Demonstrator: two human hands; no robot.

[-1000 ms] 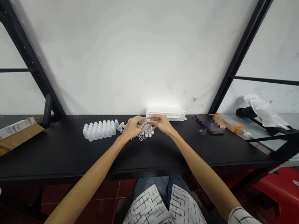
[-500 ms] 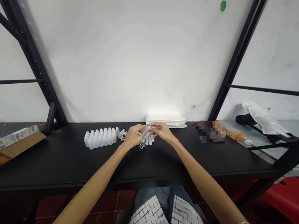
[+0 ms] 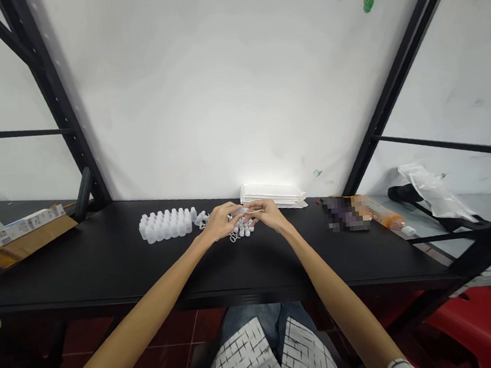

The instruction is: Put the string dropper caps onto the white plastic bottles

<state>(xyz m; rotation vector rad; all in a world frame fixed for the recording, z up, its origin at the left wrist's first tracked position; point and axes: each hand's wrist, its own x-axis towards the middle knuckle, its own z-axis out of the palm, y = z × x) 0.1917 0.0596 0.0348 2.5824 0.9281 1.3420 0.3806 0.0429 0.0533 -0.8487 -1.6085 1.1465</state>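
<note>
My left hand (image 3: 219, 222) is closed round a small translucent plastic bottle (image 3: 240, 211), held on its side just above the table. At the neck end of that bottle, the bent fingers of my right hand (image 3: 270, 215) are pinched together. What they grip is too small and too covered to make out. Beneath both hands lies a pile of small white caps (image 3: 244, 229), some with grey cord loops (image 3: 233, 236). Several upright translucent bottles (image 3: 166, 225) stand in close rows to the left of my left hand.
A stack of white paper-like sheets or envelopes (image 3: 272, 196) lies behind my hands against the wall. On the black table (image 3: 119, 269), an orange-labelled bottle (image 3: 392, 221) lies at the right. An open cardboard box (image 3: 30, 234) is at the far left, near black frame posts (image 3: 64, 108).
Both hands stay almost in place around the bottle, with only slight finger movement. The whole view has shifted a little.
</note>
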